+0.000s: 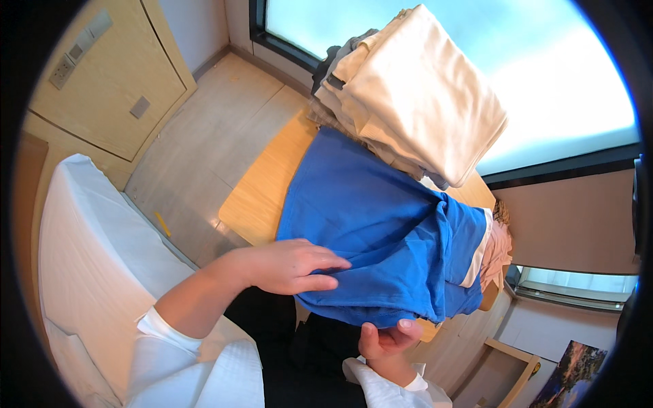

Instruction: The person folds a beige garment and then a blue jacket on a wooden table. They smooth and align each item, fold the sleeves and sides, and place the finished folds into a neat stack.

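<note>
A blue cloth garment [357, 199] with a white band [477, 260] at its right end lies spread over a wooden table. Its right part is rumpled and folded over on itself. My left hand [301, 266] rests palm down on the near left part of the cloth, thumb and fingers apart. By the near edge of the garment is my right hand [388, 340], its thumb and a fingertip pointing up and spaced apart. Nothing shows between them. Whether that hand touches the hem is hard to tell.
Beyond the garment rises a tall stack of folded clothes [423, 97], cream on top. Pink cloth [497, 247] lies at the right end. The rounded corner of the wooden table [250, 209] shows at left. A white-covered bed [97, 265] is left; a window [551, 71] stands behind.
</note>
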Demonstrator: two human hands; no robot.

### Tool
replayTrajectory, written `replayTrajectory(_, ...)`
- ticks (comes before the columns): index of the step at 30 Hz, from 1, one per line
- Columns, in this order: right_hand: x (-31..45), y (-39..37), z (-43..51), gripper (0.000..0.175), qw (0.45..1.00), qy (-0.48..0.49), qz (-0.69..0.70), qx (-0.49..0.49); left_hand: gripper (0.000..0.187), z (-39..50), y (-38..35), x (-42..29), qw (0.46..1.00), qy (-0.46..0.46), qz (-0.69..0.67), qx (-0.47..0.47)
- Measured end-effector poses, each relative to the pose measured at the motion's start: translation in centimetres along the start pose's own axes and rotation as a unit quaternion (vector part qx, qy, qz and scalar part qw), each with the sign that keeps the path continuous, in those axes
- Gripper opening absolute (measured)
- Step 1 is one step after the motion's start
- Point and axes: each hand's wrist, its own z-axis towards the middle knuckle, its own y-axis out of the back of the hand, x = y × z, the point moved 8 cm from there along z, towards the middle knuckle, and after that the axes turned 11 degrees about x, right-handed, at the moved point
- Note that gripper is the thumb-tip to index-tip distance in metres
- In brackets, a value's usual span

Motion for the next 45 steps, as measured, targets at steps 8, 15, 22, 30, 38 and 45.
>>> replayTrajectory(8, 1.4, 0.1, 2.2, 0.037, 0.996, 0.074, 0.007, -0.045, 0.043, 5.4, -1.6, 2.0, 0.981, 0.091, -0.155, 0.071)
replayTrajectory(15, -2.3, -2.1, 11.8, 0.046, 0.976, -0.031, -0.099, 0.190, 0.043, 4.3, -2.1, 6.4, 0.927, 0.118, -0.346, 0.087)
replayTrajectory(22, -6.4, 2.2, 8.3, 0.032, 0.979, -0.114, -0.157, 0.062, 0.046, -1.4, -1.5, 9.2, 0.812, 0.174, -0.554, 0.057)
replayTrajectory(30, -10.2, 5.0, 1.6, 0.034, 0.934, -0.219, -0.275, 0.068, 0.044, -4.6, -1.1, 7.4, 0.865, 0.165, -0.434, 0.188)
replayTrajectory(38, -7.7, 1.7, 1.8, 0.047, 0.917, -0.181, -0.334, 0.121, 0.019, -7.6, 0.0, 7.3, 0.872, 0.184, -0.392, -0.230)
replayTrajectory(45, -5.4, 3.1, -2.0, 0.048, 0.939, -0.173, -0.280, 0.100, 0.036, -7.2, -2.0, 6.9, 0.840, 0.136, -0.417, -0.321)
